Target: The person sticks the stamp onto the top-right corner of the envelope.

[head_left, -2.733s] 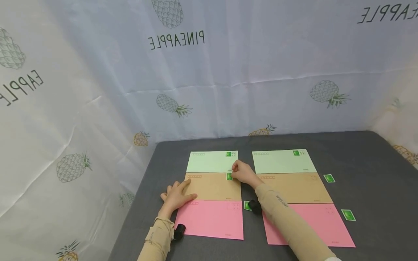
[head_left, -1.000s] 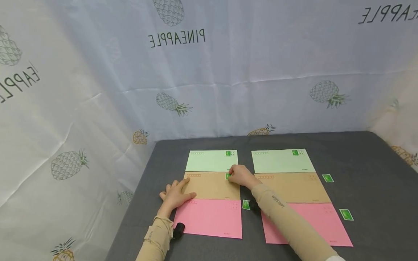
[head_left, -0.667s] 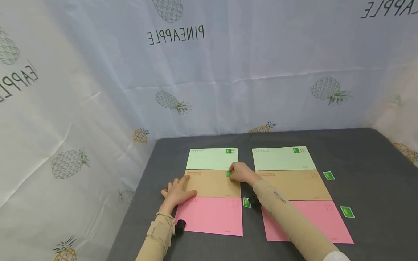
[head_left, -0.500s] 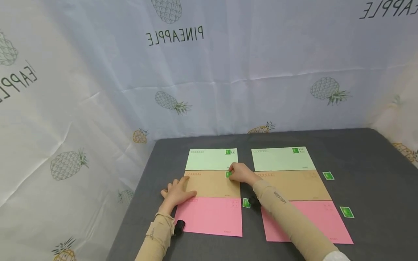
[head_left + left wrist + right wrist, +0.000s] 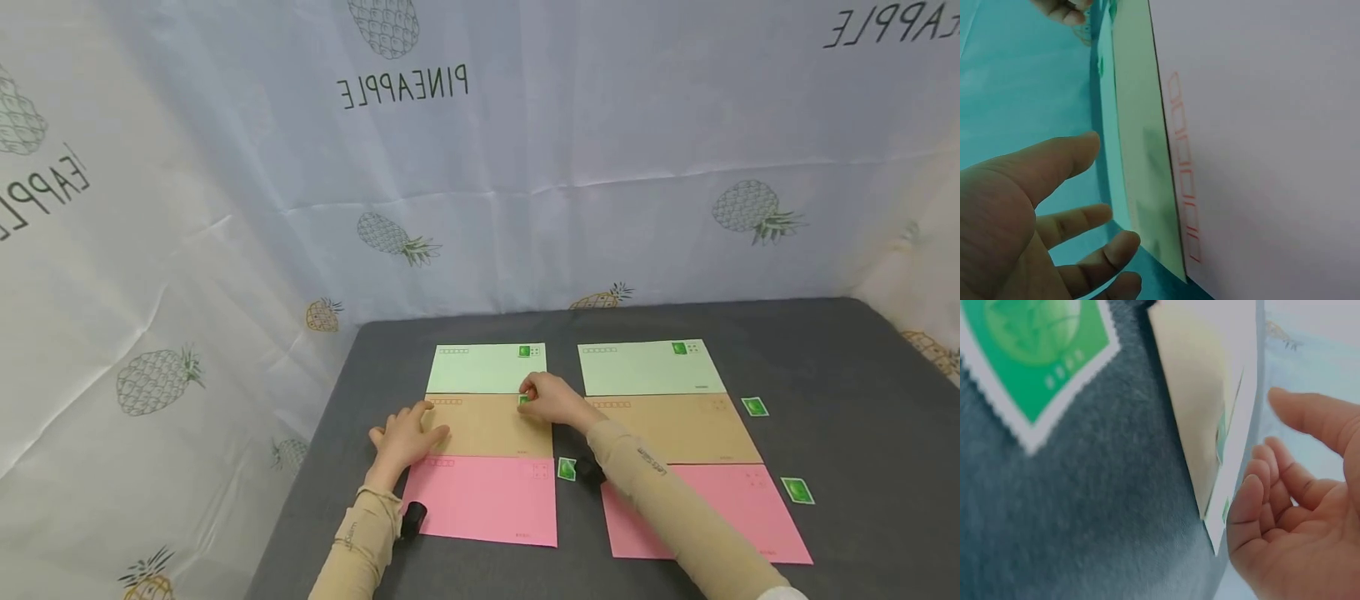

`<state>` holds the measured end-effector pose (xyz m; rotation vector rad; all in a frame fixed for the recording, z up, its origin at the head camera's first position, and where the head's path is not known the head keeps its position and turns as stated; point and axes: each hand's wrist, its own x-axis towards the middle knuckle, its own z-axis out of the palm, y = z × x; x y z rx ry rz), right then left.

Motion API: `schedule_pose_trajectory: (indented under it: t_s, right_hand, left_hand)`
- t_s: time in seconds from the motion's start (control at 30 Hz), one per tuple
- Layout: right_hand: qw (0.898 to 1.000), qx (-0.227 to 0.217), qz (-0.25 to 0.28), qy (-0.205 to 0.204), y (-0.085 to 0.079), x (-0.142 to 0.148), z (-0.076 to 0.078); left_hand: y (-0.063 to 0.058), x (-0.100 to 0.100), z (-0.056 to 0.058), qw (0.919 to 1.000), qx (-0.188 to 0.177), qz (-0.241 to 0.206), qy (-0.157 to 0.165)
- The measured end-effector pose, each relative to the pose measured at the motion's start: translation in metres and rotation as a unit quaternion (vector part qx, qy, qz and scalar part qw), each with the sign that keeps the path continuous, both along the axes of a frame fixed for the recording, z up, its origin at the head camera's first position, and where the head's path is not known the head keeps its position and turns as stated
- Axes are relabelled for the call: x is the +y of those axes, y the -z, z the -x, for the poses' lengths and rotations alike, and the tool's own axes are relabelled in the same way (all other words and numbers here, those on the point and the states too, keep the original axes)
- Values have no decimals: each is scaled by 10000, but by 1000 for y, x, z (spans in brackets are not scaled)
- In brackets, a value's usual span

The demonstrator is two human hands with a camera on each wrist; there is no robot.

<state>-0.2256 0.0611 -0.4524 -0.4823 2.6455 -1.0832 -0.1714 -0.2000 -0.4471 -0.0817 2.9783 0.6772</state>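
At the upper right corner of the left tan envelope (image 5: 480, 427) lies a green postage stamp (image 5: 522, 400), partly hidden by my right hand (image 5: 555, 398). The right wrist view shows the thumb (image 5: 1310, 415) parted from the loosely bent fingers (image 5: 1249, 500), with nothing between them. That stamp (image 5: 1221, 440) lies on the tan paper beyond the fingers. My left hand (image 5: 401, 435) hovers at the left edge of the tan envelope, its fingers spread and holding nothing. In the left wrist view the thumb (image 5: 1066, 159) stands apart from the fingers, beside the envelopes.
A mint envelope (image 5: 480, 371) and a pink one (image 5: 487, 500) border the tan one. A matching column stands to the right, its mint envelope (image 5: 648, 371) stamped. Loose stamps lie on the dark table: one (image 5: 566, 468) between columns, two (image 5: 755, 407) at right. A pineapple-print curtain (image 5: 480, 167) hangs behind.
My right thumb and fingertips, earlier together at the stamp on the tan envelope, have come apart, and the stamp stays there. My left hand has lifted slightly from the envelopes.
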Motion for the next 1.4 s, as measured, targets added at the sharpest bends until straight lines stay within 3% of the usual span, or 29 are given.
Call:
schedule_pose_trajectory:
  t_s: [0.33, 0.7, 1.03, 1.4]
  right_hand:
    - [9984, 301, 383, -286, -8, 20, -6]
    - [9968, 413, 687, -72, -11, 47, -13]
    - [9936, 469, 970, 348, -16, 83, -20]
    - [9907, 744, 854, 758, -16, 112, -29]
  left_hand:
    - [-7, 17, 1, 9995, 178, -135, 210]
    - [-5, 43, 3, 9955, 547, -609, 472]
    - [-7, 72, 11, 9867, 816, -777, 1175]
    - [-16, 112, 8, 9729, 973, -968, 1860]
